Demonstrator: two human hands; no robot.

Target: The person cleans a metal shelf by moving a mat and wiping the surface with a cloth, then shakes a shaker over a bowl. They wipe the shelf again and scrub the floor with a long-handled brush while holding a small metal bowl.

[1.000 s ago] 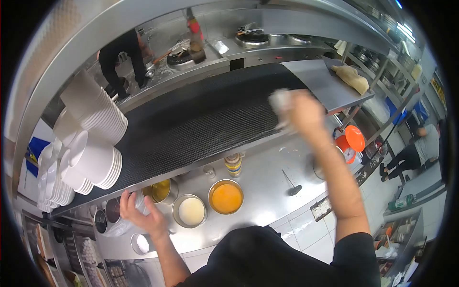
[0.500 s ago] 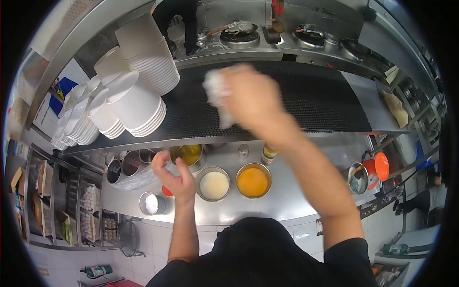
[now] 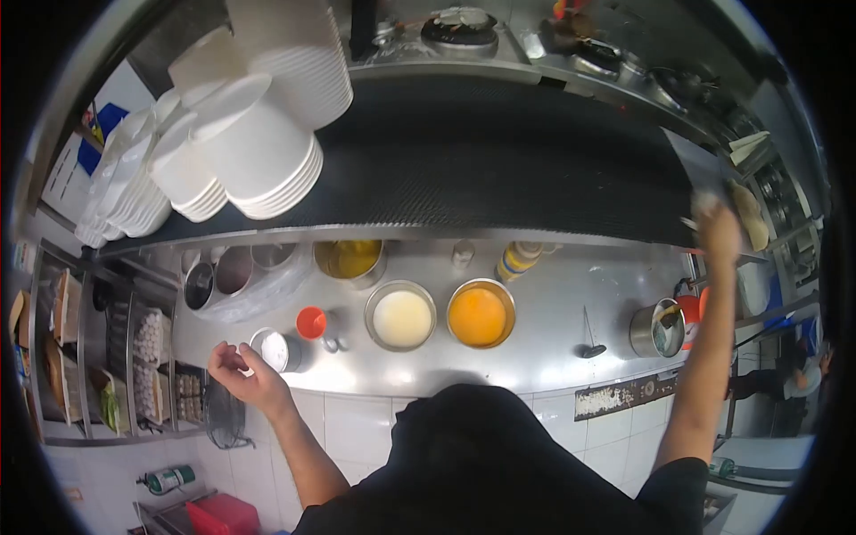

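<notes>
White and blurred, the cloth (image 3: 707, 201) is gripped, bunched, by the right hand (image 3: 720, 237) at the right end of the shelf, near the edge of the black mat (image 3: 499, 160); whether the shelf is being touched cannot be told. Below, the metal pot (image 3: 658, 333) is left uncovered — crumbs or drips could be dropped in if the cloth were shaken. The bowl of orange liquid (image 3: 481, 317) could be dirtied likewise. Nothing is held by the left hand (image 3: 247, 374), its fingers loosely curled beside the metal cup (image 3: 275, 350) — easily tipped by a careless knock.
</notes>
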